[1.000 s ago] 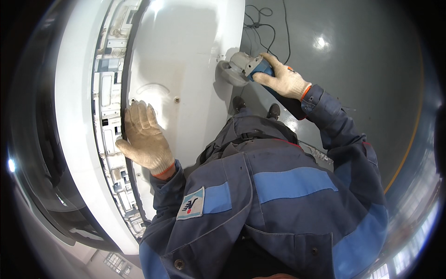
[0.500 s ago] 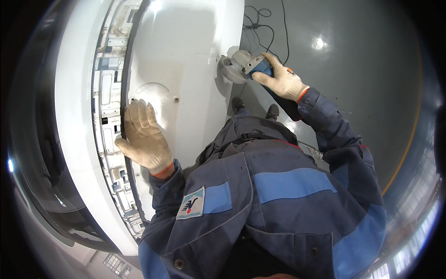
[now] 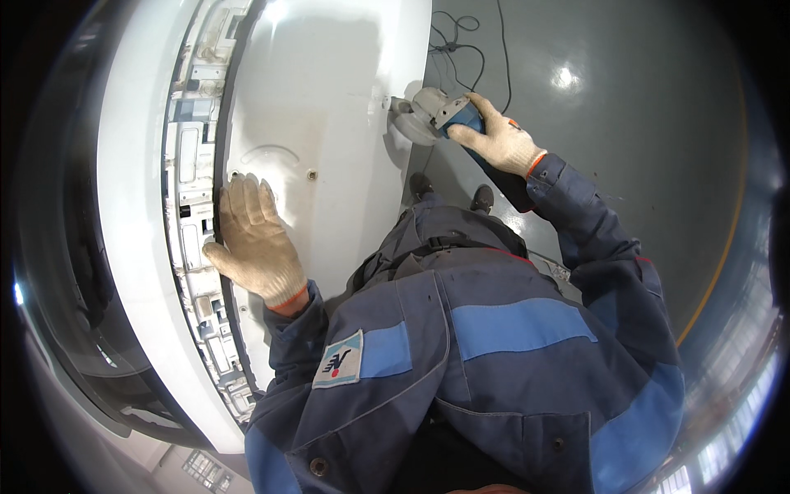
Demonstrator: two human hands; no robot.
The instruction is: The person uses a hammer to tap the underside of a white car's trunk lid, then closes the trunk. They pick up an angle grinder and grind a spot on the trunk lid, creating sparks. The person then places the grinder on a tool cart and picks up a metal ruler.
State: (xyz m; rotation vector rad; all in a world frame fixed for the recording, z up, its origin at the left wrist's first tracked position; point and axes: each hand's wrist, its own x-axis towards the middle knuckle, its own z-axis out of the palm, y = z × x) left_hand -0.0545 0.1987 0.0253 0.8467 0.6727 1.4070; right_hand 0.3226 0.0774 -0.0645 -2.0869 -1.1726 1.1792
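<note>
In a cream knitted glove, my right hand is wrapped round the blue body of an angle grinder. The grinder's grey head and pale round disc are against or very close to the right edge of a white vehicle panel; whether they touch I cannot tell. My left hand, gloved the same way, lies flat near the panel's left edge with its fingers stretched out and holds nothing. Just past its fingertips is a curved mark, and a small bolt hole sits to its right.
Left of the panel runs a dark seal strip, then an open frame with many cut-outs, and a white body edge. A black cable lies coiled on the grey floor. My shoes stand beside the panel.
The grinder's head has shifted very slightly to the right. My left hand rests in the same place.
</note>
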